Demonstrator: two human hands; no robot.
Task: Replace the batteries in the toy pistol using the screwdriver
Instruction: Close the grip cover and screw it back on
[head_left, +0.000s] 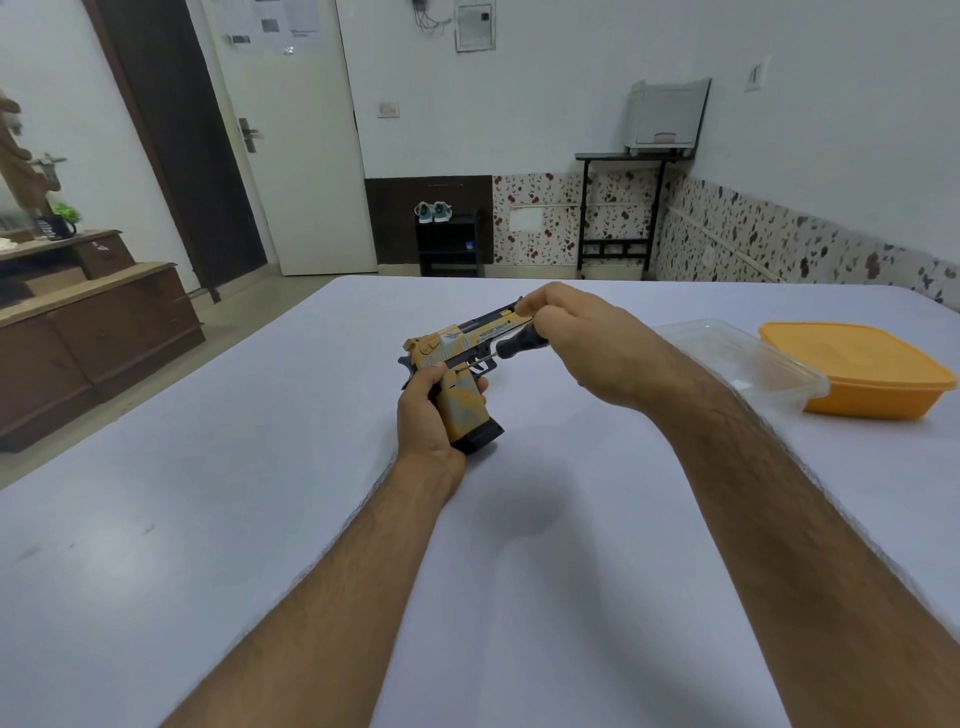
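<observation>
Right hand (587, 345): fingers curled round the black screwdriver (514, 347), tip set at the frame just above the grip; left hand (428, 410): fingers wrapped round the grip of the toy pistol (460, 358), held above the tabletop (260, 493) near its far edge; risk, as judged: tip slipping off the screw if the pistol tilts, or the loosened screw dropping; long axis runs left-to-right, muzzle pointing right and away; orange box (862, 364) and clear lid (743, 358) at right edge.

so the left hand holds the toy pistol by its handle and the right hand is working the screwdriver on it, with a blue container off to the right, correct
Not quite: the container is orange, not blue, as the head view shows. The rest stands: the left hand holds the toy pistol by its handle, and the right hand works the screwdriver on it.
</observation>
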